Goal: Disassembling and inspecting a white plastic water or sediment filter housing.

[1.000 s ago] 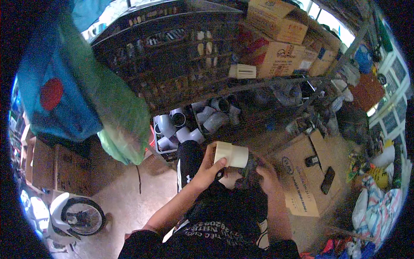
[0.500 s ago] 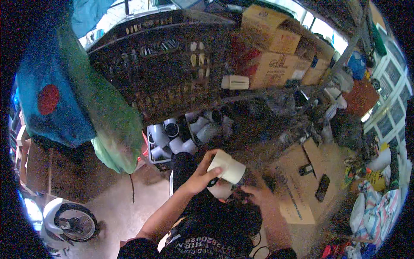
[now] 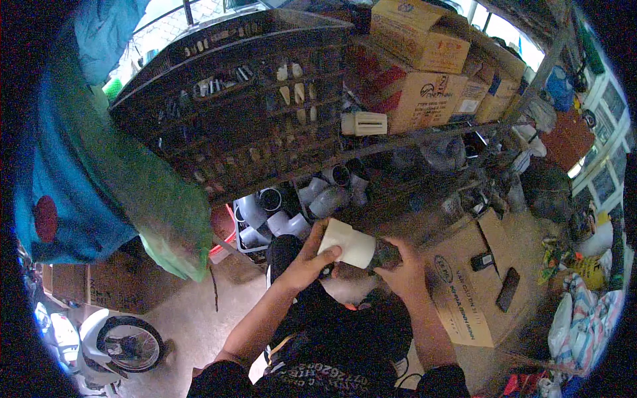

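A cream-white plastic pipe fitting (image 3: 355, 248), a short wide cylinder with a stepped collar, is held up in front of my body. My left hand (image 3: 306, 266) is closed round its left end, the thumb pressed on its near side. My right hand (image 3: 405, 273) is at the fitting's right end, thumb and fingers curled about something dark and blurred that I cannot make out. Below the fitting, a pale rounded thing (image 3: 348, 290) shows in front of my dark clothing.
Grey pipe elbows (image 3: 330, 201) fill a crate beyond my hands. A large black plastic crate (image 3: 225, 113) stands behind them, beside cardboard boxes (image 3: 424, 99). At right, a phone (image 3: 508, 290) and a small dark device (image 3: 482, 261) lie on a carton (image 3: 458, 292). A motorbike wheel (image 3: 131, 343) is at lower left.
My right hand has come up to the fitting's right end, its fingers now beside the rim. The fitting has tipped closer to level. The whole view has shifted slightly.
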The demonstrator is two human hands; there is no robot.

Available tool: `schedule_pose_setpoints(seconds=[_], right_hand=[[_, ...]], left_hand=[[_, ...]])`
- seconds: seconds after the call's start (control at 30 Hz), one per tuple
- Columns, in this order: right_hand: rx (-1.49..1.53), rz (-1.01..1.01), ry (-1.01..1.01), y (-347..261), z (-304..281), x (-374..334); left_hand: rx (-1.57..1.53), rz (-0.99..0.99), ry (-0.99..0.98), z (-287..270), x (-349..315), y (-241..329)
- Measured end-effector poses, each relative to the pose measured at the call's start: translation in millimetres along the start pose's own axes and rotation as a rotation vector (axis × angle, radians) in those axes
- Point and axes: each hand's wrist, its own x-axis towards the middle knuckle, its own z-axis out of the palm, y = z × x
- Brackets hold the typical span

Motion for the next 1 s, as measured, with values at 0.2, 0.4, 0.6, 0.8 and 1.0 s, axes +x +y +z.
schedule_pose_setpoints(seconds=[0.2,0.4,0.6,0.8,1.0], right_hand=[[0.496,-0.054,0.015,11,-2,1],[0.131,-0.008,-0.204,30,-9,0],[0.419,0.075,0.182,81,55,-19],[0.817,0.8,0.322,12,53,-6],[0.571,0.318,-0.001,15,37,-10]], left_hand=[[-0.117,-0.128,0.017,-7,12,-9],[-0.084,-0.198,-0.182,-15,11,-9],[-0.127,-0.268,-0.128,-14,7,-44],[-0.128,0.042,-0.05,4,6,-14],[0.168,0.144,-0.154,-17,3,-16]])
